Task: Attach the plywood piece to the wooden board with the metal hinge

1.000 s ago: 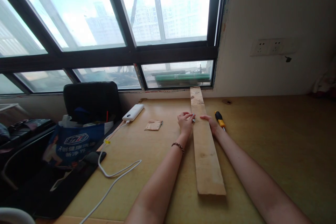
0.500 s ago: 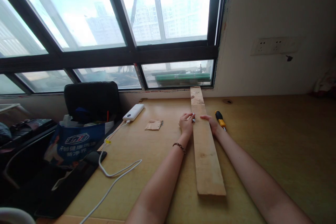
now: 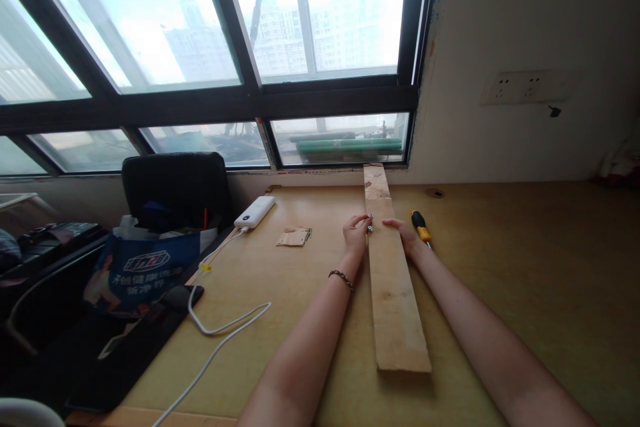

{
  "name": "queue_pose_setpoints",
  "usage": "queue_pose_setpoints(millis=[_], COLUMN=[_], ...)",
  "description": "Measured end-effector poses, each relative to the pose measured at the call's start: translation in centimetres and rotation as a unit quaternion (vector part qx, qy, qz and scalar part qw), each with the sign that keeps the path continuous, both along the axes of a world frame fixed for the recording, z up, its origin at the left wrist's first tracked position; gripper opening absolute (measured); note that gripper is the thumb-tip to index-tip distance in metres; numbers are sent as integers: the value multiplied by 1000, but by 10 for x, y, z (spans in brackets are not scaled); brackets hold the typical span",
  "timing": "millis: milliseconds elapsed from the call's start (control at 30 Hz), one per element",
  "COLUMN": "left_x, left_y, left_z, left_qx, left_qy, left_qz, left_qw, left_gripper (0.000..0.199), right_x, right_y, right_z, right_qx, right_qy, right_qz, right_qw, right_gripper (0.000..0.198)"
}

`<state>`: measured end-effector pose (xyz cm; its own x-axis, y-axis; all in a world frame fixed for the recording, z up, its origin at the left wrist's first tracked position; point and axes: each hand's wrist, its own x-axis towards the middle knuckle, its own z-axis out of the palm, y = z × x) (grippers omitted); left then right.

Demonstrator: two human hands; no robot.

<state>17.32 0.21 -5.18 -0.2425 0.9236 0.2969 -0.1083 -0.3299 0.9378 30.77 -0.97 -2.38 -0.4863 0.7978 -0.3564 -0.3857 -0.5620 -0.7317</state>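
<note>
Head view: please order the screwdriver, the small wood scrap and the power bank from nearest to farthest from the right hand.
From the right hand:
1. Screwdriver, just beside it on the right.
2. Small wood scrap, to the left, beyond the plank.
3. Power bank, farther left, near the chair.

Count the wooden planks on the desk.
1. The wooden plank lies lengthwise between the left hand and right hand, its far end at the window.
</note>
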Motion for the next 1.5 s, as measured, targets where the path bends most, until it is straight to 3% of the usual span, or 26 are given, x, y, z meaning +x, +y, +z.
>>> queue_pose_setpoints(millis=[200,500,667,767,1033,1300,1500], left_x=[-3,2,-2,-3,-3,-1,-1], left_y=[2,3,-2,-5,-9,-19,-11], left_z=[0,-5,4,10,13,19,12], left_qx=[47,-10,62,78,-20,-13,-36], left_qy=[61,-7,107,120,95,227,181], left_qz=[20,9,62,80,59,118,94], left_qw=[997,1000,990,987,993,967,978], left_gripper=[17,22,11,9,18,17,19], right_x=[1,3,2,2,2,2,2], right_y=[1,6,5,5,4,4,3], right_z=[0,-8,-5,-3,-5,-4,-3], right_qx=[-14,-9,-17,-19,-12,-14,-16], right_qy=[2,1,0,1,5,-1,-3], right_qz=[8,6,8,6,14,8,13], right_qw=[1000,1000,1000,1000,1000,1000,1000], right_gripper=[34,35,35,34,34,34,34])
